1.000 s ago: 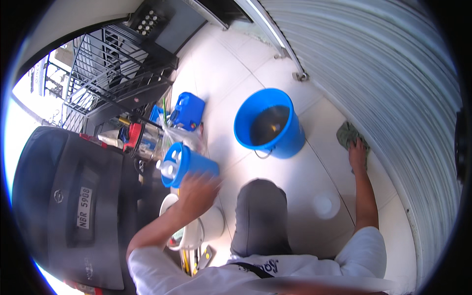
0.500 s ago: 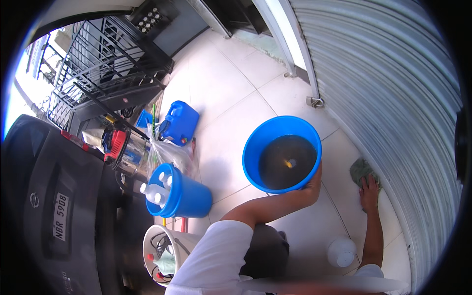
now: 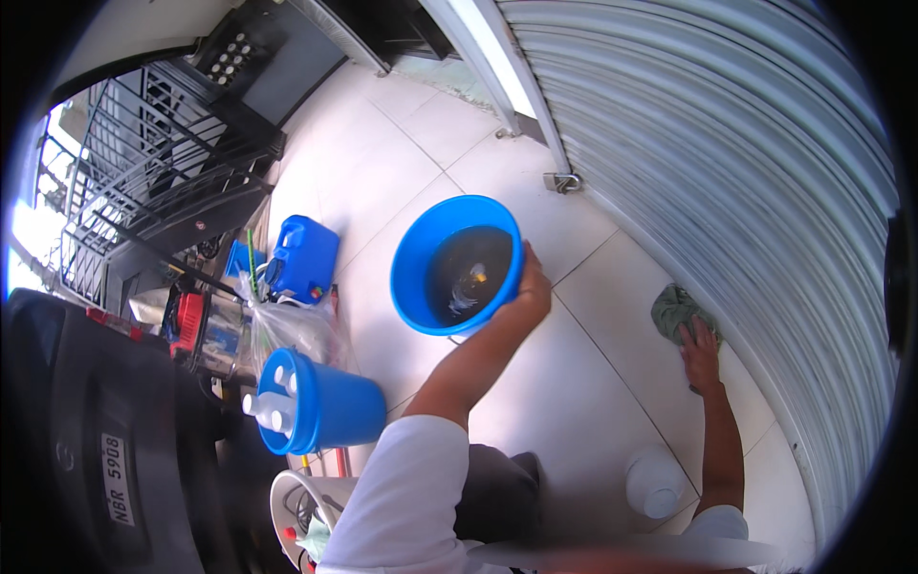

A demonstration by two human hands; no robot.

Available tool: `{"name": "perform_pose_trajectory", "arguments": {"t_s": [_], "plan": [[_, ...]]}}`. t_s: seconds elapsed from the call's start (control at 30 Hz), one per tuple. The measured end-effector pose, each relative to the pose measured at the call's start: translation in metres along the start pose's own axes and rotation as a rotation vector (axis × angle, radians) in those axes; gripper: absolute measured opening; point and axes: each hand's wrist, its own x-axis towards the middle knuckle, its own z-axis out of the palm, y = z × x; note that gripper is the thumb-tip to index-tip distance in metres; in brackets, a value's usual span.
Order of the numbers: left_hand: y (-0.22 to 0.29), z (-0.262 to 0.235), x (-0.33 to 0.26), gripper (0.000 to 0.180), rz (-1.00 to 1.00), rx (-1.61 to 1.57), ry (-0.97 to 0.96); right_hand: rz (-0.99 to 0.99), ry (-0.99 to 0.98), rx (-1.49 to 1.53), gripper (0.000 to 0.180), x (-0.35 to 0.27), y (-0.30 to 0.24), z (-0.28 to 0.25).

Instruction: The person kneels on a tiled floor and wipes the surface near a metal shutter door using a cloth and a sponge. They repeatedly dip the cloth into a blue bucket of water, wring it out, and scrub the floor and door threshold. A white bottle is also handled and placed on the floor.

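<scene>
My left hand (image 3: pixel 529 292) grips the rim side of a blue basin (image 3: pixel 406 273), held tilted in the air above the tiles. Dark, murky water (image 3: pixel 483 253) fills its lower part, with a bright reflection on the surface. Out to the right, close to the foot of the shutter, my right hand (image 3: pixel 701 359) is closed over a crumpled green rag (image 3: pixel 672 311) on the floor. Its fingertips press into the cloth. A whitish plastic container (image 3: pixel 655 478) stands on the tiles beside my right forearm.
A corrugated metal shutter (image 3: pixel 688 124) with a padlock (image 3: pixel 562 182) borders the right. At left are a blue bucket of white bottles (image 3: pixel 349 402), a blue jerrycan (image 3: pixel 308 258), a plastic bag (image 3: pixel 282 330), a white bucket (image 3: pixel 282 493), a red-and-black machine (image 3: pixel 188 320) and a parked car (image 3: pixel 96 411).
The view has swung, so most things appear shifted left. My left hand has brought the basin left and tilted it further, and the water's surface has stirred. My right hand stays on the rag.
</scene>
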Motion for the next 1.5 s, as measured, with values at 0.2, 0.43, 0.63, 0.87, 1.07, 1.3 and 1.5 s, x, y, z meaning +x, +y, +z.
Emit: {"name": "perform_pose_trajectory", "arguments": {"t_s": [0.2,0.43,0.63,0.87,1.07,1.3,1.5], "plan": [[-0.044,0.014,0.031,0.048,-0.037,-0.288,-0.138,0.017,-0.014,0.020,0.049,0.000,-0.001,-0.003],[-0.007,-0.031,-0.015,0.098,0.204,-0.533,0.129,0.048,-0.010,-0.010,0.046,0.006,-0.005,-0.002],[0.071,-0.114,-0.164,0.112,1.414,-1.256,0.596,0.064,0.145,-0.094,0.043,0.004,-0.006,0.008],[0.108,-0.128,-0.199,0.089,1.400,-0.966,0.995,0.212,0.259,-0.143,0.043,-0.069,0.038,0.003],[0.145,-0.140,-0.209,0.060,1.263,-0.962,1.090,0.459,0.265,-0.409,0.046,-0.206,0.086,-0.028],[0.141,-0.140,-0.199,0.055,1.296,-1.057,0.880,0.942,0.275,-0.398,0.052,-0.258,0.085,-0.049],[0.107,-0.092,-0.179,0.055,1.135,-1.341,0.871,1.324,0.095,-0.465,0.071,-0.156,0.031,-0.027]]}}
